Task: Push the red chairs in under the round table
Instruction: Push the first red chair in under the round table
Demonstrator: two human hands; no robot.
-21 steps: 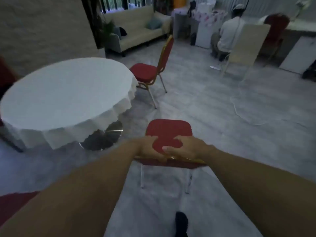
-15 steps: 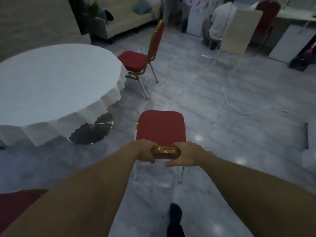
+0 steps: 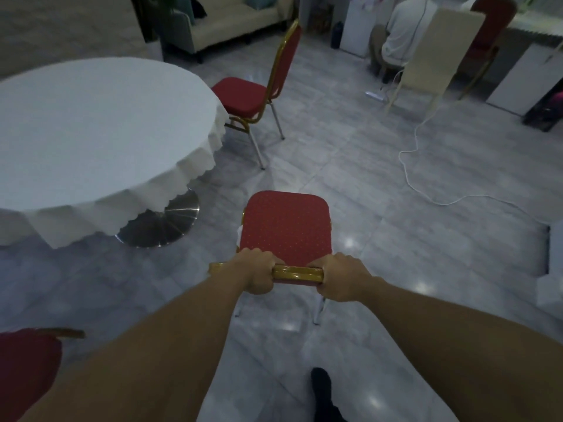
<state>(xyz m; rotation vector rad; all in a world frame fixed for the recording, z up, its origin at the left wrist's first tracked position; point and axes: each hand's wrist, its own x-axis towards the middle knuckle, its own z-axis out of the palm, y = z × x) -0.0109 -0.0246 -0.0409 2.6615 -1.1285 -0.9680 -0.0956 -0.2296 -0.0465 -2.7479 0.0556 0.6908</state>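
A red chair (image 3: 285,223) with a gold frame stands in front of me, its seat pointing away. My left hand (image 3: 256,271) and my right hand (image 3: 341,277) both grip the gold top rail of its backrest. The round table (image 3: 91,123) with a white cloth lies to the left, apart from this chair, on a shiny metal base (image 3: 164,223). A second red chair (image 3: 243,95) stands at the table's far right side, its seat partly under the cloth's edge. A third red chair (image 3: 27,370) shows at the bottom left corner.
A white cable (image 3: 426,190) snakes over the grey floor at the right. A cream chair (image 3: 432,53) and a seated person (image 3: 399,35) are at the back right, a sofa (image 3: 231,22) at the back. My dark foot (image 3: 321,388) is below the chair.
Both hands slid from the front of the backrest to gripping its top rail. The chair and my view have shifted a little closer to the table.
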